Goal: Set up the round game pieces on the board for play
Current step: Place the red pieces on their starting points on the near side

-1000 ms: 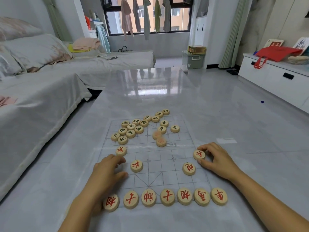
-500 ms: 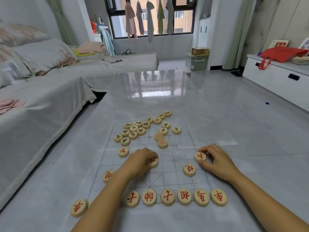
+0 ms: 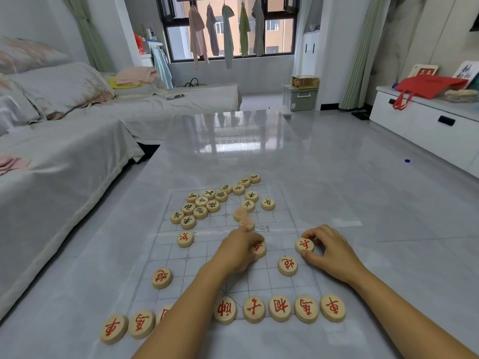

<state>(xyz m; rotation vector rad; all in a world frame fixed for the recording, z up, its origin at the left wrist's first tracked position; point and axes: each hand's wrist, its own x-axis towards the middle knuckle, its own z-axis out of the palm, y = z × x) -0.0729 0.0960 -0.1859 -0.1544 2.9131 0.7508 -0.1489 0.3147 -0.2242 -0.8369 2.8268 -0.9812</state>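
The middle soldier disc (image 3: 260, 249), a round pale-wood piece lettered in red, lay flat on the soldier row near the board's centre file. It was half hidden under the left hand (image 3: 237, 252), whose fingers were curled over it and gripped its rim. The right soldier disc (image 3: 304, 245), of the same make, sat on that row at the board's right edge, pinched between the thumb and fingertips of the right hand (image 3: 330, 251). Just beyond the left knuckles, toward the far side, two loose red discs (image 3: 243, 218) lay blurred and close together by the river line. The left hand was the nearer, so fetching them looked like its job. Being round, they had no long axis to square up. Along the near edge ran the red back row (image 3: 280, 308), its leftmost discs straying off the grid. The dark-lettered discs (image 3: 204, 206) were heaped at the far left. All lay on a clear gridded sheet (image 3: 207, 257) over a glossy grey table (image 3: 233, 151), with a cloth-covered sofa (image 3: 64, 151) to the left and a window hung with clothes (image 3: 228, 29) ahead.
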